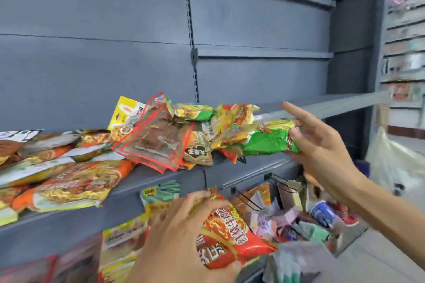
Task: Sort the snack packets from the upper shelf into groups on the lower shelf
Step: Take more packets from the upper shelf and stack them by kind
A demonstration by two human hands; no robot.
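Right hand [322, 145] pinches green packet [264, 141] by its end: lift clear of pile [161, 138], don't drag neighbours. Left hand [177, 234] curled on red packet [232, 239]; set with own kind below.

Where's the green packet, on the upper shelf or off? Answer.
Half on: green packet rests its left end in the upper shelf pile; right hand grips its overhanging end.

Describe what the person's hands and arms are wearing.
Nothing worn shows: the left hand and right hand are bare, with no gloves, rings or watch visible. The right forearm is uncovered, no sleeve in frame. The left hand is blurred, so fine details are unclear.
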